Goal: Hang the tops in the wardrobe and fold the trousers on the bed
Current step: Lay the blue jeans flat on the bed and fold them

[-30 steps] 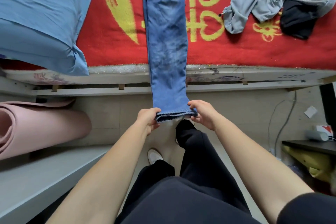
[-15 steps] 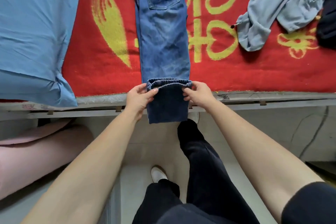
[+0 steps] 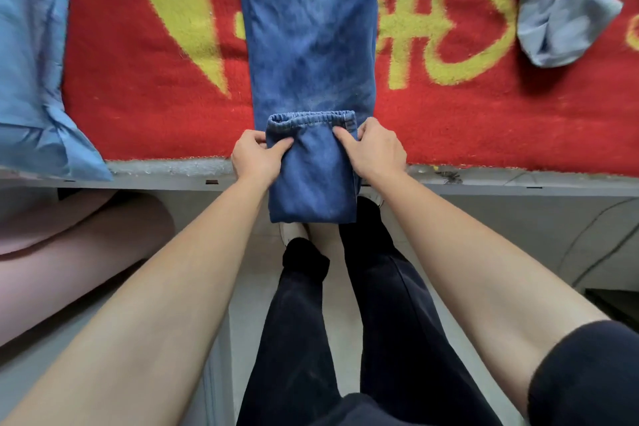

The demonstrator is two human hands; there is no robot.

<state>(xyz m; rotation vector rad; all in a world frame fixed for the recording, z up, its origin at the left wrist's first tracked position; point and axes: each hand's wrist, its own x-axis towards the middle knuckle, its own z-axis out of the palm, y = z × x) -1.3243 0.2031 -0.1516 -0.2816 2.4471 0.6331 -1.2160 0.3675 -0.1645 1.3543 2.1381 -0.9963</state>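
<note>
Blue jeans (image 3: 307, 31) lie lengthwise on the bed's red and yellow blanket (image 3: 145, 90), their legs doubled back so the hem sits over the bed's near edge. My left hand (image 3: 254, 156) pinches the left side of the hem end, thumb on top. My right hand (image 3: 375, 149) pinches the right side the same way. The folded loop of denim hangs below the bed edge between my forearms. A grey top (image 3: 567, 7) lies crumpled at the blanket's far right.
A light blue pillow (image 3: 31, 55) covers the bed's left end. A pink rolled mat (image 3: 69, 242) lies on the floor at left beside a pale shelf. My legs in dark trousers stand against the bed frame (image 3: 501, 187).
Both hands lifted the jeans' hem from down by the floor up onto the bed edge, folding the legs back. The view moved closer to the bed.
</note>
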